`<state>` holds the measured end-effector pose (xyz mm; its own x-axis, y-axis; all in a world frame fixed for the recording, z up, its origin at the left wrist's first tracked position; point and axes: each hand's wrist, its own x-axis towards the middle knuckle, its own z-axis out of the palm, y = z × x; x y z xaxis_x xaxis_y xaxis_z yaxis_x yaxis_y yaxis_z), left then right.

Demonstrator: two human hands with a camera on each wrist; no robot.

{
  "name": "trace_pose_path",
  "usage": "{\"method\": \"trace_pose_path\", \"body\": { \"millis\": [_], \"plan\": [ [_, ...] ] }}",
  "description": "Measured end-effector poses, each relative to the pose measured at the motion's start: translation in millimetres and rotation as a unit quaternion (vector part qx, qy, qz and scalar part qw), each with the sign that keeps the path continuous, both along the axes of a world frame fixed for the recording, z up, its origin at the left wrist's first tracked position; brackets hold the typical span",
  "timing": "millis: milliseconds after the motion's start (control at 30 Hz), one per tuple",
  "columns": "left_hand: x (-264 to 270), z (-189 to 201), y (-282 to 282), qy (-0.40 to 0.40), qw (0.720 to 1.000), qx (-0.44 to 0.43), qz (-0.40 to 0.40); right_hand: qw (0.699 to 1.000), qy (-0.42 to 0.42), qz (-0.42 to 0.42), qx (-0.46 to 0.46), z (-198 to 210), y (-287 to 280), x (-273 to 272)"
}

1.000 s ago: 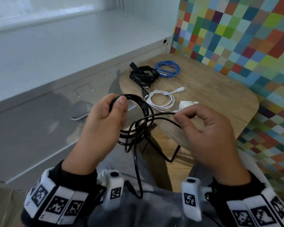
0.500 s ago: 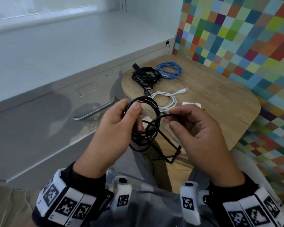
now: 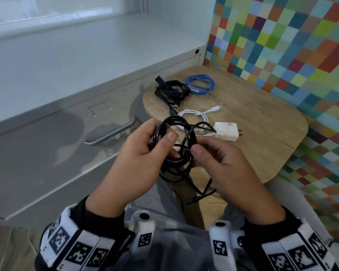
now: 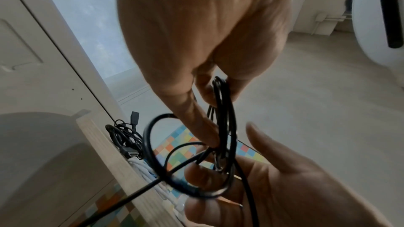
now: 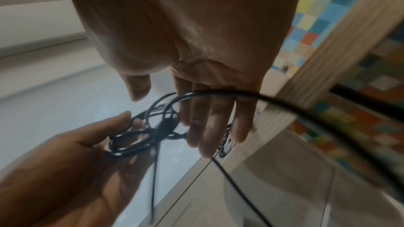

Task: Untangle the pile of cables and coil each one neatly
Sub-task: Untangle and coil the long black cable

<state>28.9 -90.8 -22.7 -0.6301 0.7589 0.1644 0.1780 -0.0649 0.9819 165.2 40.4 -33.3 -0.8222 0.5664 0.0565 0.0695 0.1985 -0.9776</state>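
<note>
thumb and curled fingers of the left hand [image 3: 137, 153] are pinching one side of the black cable [image 3: 173, 141], whose gathered loops are standing as a rough ring between the two hands, above the person's lap and just in front of the wooden table [image 3: 262, 133]. in the left wrist view the loops are passing between that thumb and the fingers behind it. the right hand [image 3: 223, 163] is meeting the ring from the opposite side, its thumb and forefinger pinching a strand where it is crossing the loops; the right wrist view is showing its other fingers hanging fairly straight with a strand lying across them, though blur is hiding the exact contact.

the relation that matters is this: the coil is lying directly between the hands, its plane roughly facing the person, and the loose tail is dropping from the right side of the ring down past the right hand to a plug end [image 3: 193, 200] hanging low. so the right hand is judged the nearer one for feeding the remaining tail, while the left is serving as the anchor.

further out on the table, a black cable bundle [image 3: 170, 90], a blue cable [image 3: 201, 86] and a white cable [image 3: 194, 116] with its white charger [image 3: 226, 132] are lying coiled, well apart from the hands.
</note>
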Motion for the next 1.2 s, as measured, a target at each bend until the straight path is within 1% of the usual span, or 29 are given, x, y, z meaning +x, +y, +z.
{"method": "trace_pose_path", "body": {
  "millis": [33, 133, 300, 433, 500, 567, 667, 767, 833, 933, 1033, 1133, 1200],
  "plan": [
    [0, -1, 0, 0.005, 1.0, -0.006, -0.022, 1.0, -0.005, 0.011, -0.022, -2, -2, -1],
    [-3, -2, -2, 0.015, 0.997, -0.028, -0.077, 0.999, -0.018, 0.0, -0.048, -8, -2, -3],
    [-8, -3, -5, 0.012, 0.992, -0.056, -0.113, 0.984, 0.04, 0.023, -0.172, -7, -3, -4],
    [-6, -5, -6, 0.024, 0.986, -0.101, -0.128, 0.988, 0.037, 0.004, -0.153, -9, -1, -4],
    [-9, -3, -9, 0.078, 0.979, -0.126, -0.138, 0.987, 0.037, -0.008, -0.157, -9, 1, -3],
    [-14, 2, -13, 0.127, 0.973, -0.129, -0.14, 0.987, 0.041, -0.016, -0.153, -11, 2, -1],
    [-34, 9, -24, 0.142, 0.977, -0.113, -0.11, 0.981, 0.064, -0.053, -0.173, -10, 9, 0],
    [-56, 13, -37, 0.146, 0.979, -0.134, -0.049, 0.959, 0.092, -0.091, -0.253, -4, 20, 5],
    [-69, 9, -42, 0.175, 0.968, -0.181, 0.009, 0.949, 0.101, -0.109, -0.278, 0, 25, 8],
    [-82, -1, -44, 0.218, 0.936, -0.255, 0.103, 0.948, 0.108, -0.127, -0.272, 2, 26, 8],
    [-88, -5, -44, 0.195, 0.925, -0.28, 0.168, 0.947, 0.115, -0.133, -0.268, 0, 25, 9],
    [-84, -2, -43, 0.179, 0.923, -0.3, 0.16, 0.957, 0.1, -0.114, -0.247, -1, 24, 9],
    [-80, 3, -43, 0.204, 0.91, -0.333, 0.141, 0.966, 0.086, -0.097, -0.223, -2, 22, 9]
  ]
}}
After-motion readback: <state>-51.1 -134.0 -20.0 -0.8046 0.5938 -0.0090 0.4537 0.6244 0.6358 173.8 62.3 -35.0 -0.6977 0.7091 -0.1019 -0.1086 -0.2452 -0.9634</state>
